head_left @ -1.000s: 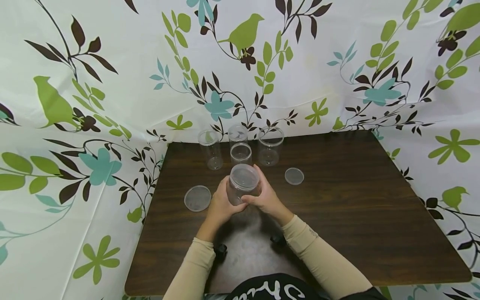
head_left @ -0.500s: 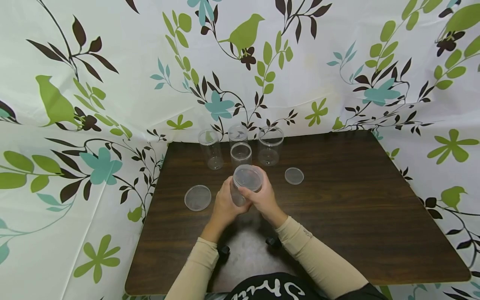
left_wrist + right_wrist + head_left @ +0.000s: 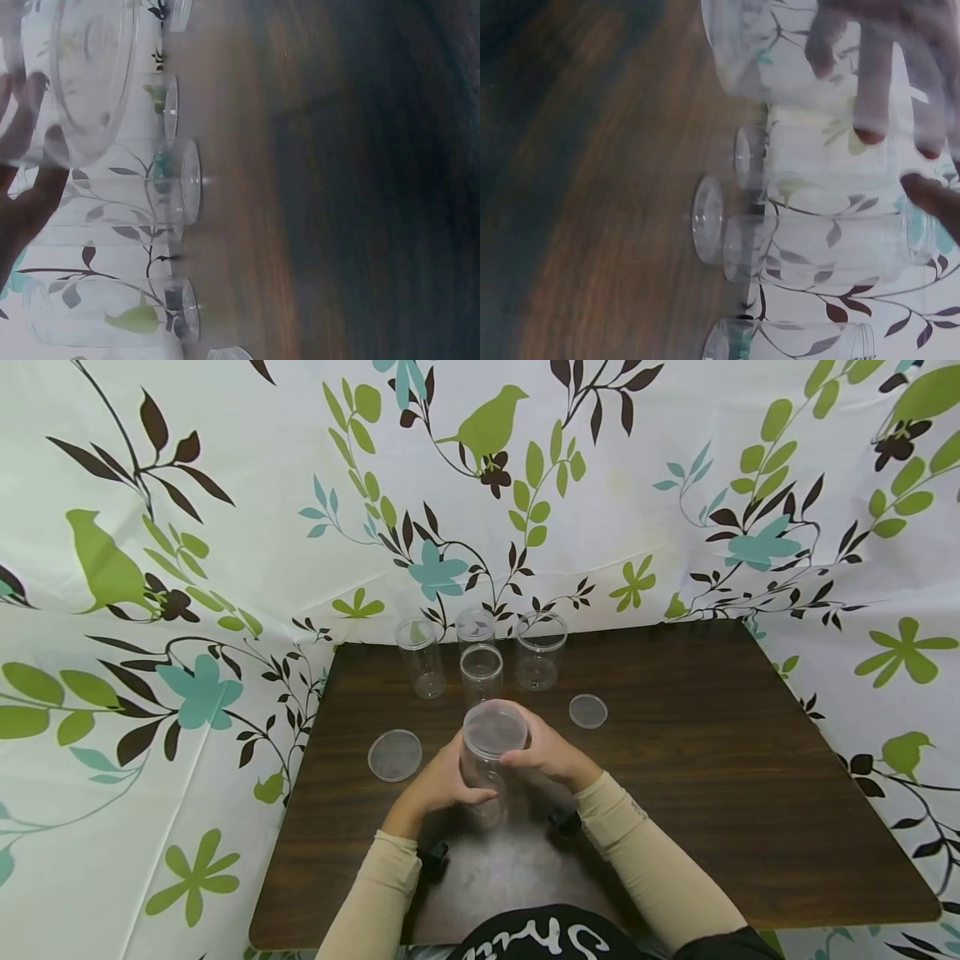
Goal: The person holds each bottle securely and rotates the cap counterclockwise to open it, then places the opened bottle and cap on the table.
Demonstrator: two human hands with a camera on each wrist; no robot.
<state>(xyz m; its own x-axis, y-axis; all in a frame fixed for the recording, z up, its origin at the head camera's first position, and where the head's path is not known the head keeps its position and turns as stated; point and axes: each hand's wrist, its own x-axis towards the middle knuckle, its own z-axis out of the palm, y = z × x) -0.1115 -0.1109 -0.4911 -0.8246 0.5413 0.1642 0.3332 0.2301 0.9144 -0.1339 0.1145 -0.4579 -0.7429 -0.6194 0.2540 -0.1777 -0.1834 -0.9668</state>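
Between both hands' fingers, a clear jar (image 3: 486, 760) is clamped: left hand (image 3: 437, 783) low, right hand (image 3: 551, 752) round its lid (image 3: 494, 727).

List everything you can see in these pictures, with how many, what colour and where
held jar: one, clear plastic, lid on top, above the table near the front middle, between both hands
open jars: four, clear, standing at the back of the table
loose lids: two, clear, flat on the table, larger at left, smaller at right
table: one, dark brown wood
curtain: white with green birds and leaves, behind and beside the table
left hand: grips the jar's body
right hand: grips the jar at its lid
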